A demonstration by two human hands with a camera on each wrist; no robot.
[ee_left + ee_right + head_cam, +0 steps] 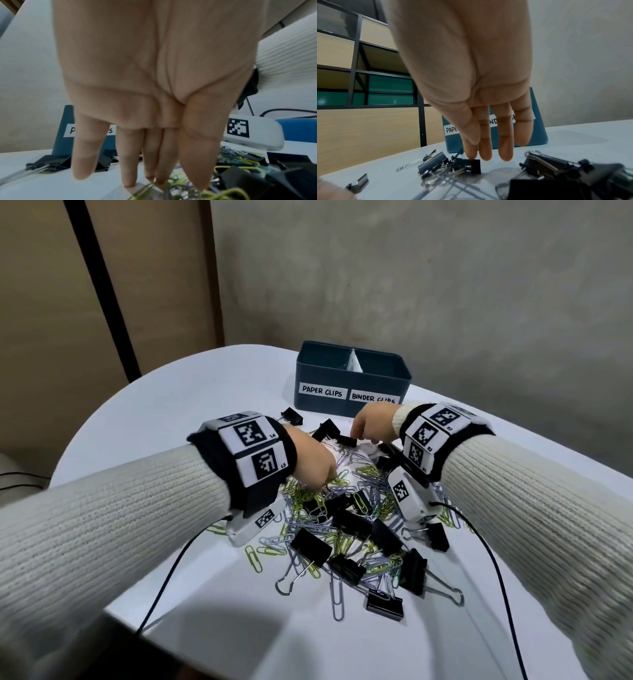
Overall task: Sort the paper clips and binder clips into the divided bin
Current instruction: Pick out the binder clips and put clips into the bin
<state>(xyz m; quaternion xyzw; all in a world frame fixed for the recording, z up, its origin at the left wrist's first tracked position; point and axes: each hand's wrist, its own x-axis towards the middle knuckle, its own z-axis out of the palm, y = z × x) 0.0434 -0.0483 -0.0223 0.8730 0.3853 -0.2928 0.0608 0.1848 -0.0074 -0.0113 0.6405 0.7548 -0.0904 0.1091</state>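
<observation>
The blue divided bin (329,380) stands at the table's far side, labelled PAPER CLIPS on the left and BINDER CLIPS on the right; it also shows behind my fingers (65,135) (537,129). A mixed pile of silver and yellow-green paper clips (342,501) and black binder clips (311,546) lies in front of it. My left hand (320,481) (178,185) reaches down with straight fingers, tips touching yellow-green paper clips (173,178). My right hand (358,433) (473,151) points down at the pile's far edge, index tip on a small black binder clip (347,441) (472,167).
Stray binder clips (293,416) lie left of the bin's front. Black cables (161,587) (496,570) trail from both wrist cameras over the near table. The rounded white table (137,392) ends close on the left. Dark-framed shelving (359,81) stands beyond it.
</observation>
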